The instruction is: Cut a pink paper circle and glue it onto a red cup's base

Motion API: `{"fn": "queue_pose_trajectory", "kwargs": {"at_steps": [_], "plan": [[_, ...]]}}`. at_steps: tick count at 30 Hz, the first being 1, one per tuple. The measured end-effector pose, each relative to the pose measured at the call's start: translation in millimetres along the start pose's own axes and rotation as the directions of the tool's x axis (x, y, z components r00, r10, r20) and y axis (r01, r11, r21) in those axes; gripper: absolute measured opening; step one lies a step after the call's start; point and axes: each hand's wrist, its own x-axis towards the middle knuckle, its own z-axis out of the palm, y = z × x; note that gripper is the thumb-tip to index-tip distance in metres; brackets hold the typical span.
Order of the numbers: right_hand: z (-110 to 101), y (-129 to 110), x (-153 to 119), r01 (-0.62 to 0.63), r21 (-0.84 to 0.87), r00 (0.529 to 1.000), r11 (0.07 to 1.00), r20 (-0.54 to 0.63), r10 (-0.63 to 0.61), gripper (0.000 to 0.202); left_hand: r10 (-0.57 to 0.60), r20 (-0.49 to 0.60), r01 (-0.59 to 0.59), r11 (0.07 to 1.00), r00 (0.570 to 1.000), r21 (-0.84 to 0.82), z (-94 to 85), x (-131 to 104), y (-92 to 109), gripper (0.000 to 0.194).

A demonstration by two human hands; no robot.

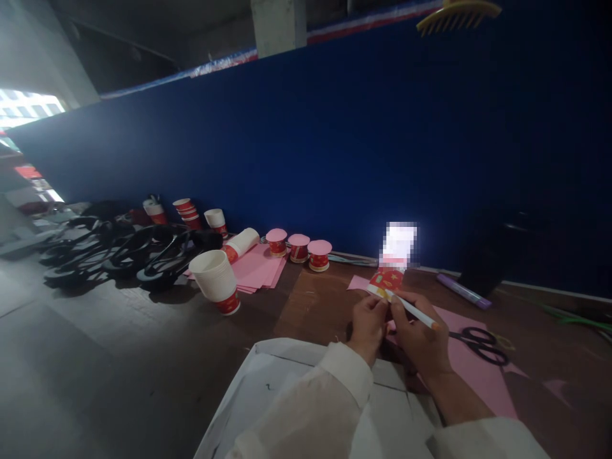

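The left hand and the right hand meet just above the brown surface, fingers closed together around a small red paper cup. The cup sits at the fingertips of both hands, on their far side, and tilts away from the person. The right hand also grips a white pen, which lies across its knuckles with the tip touching the cup. Under and beside the right hand lies a pink paper sheet, with black scissors on it just to the right. Well to the left stand three pink-topped cups near a stack of pink sheets and a tipped stack of white cups.
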Motion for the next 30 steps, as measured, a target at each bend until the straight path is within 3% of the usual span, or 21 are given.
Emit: {"fn": "queue_pose_trajectory", "kwargs": {"at_steps": [10, 20, 30], "plan": [[3, 5, -3, 0.092, -0.021, 0.996, 0.996, -0.013, -0.093, 0.028, 0.036, 0.009, -0.036, 0.999, 0.999, 0.002, -2.3, 4, -7, 0.026], [6, 5, -7, 0.037, -0.013, 0.999, 0.999, 0.034, -0.037, 0.026, 0.098, 0.025, -0.100, 0.982, 0.995, 0.162, -3.1, -3, 8, 0.019], [6, 10, -6, 0.081, -0.032, 0.997, 0.996, 0.001, -0.082, 0.026, 0.084, 0.023, -0.085, 0.994, 0.996, 0.064, -1.1, 4, -6, 0.018]]}}
